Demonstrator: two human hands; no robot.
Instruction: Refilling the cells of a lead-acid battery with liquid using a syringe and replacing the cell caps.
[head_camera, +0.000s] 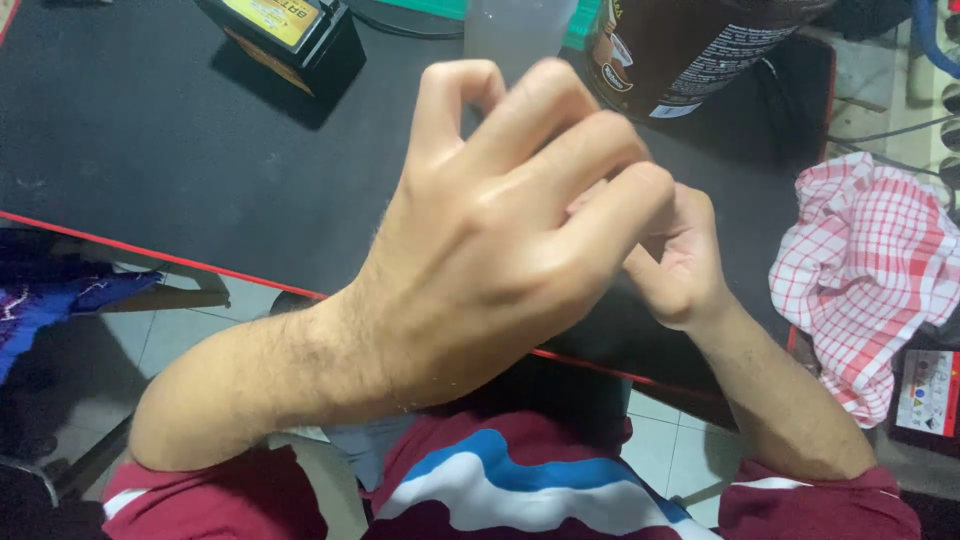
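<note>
My left hand (500, 230) is raised close to the camera above the black desk (150, 150), back of the hand up, fingers curled. It covers most of my right hand (675, 265), which sits just behind it with bent fingers. The fingertips of both hands meet, and anything between them is hidden. No held object shows.
A dark brown jar (680, 45) and a clear plastic cup (515, 25) stand at the desk's far edge. A black box with a yellow label (280, 30) lies at the far left. A red-and-white checked cloth (870, 270) hangs off the right edge. Tiled floor shows below.
</note>
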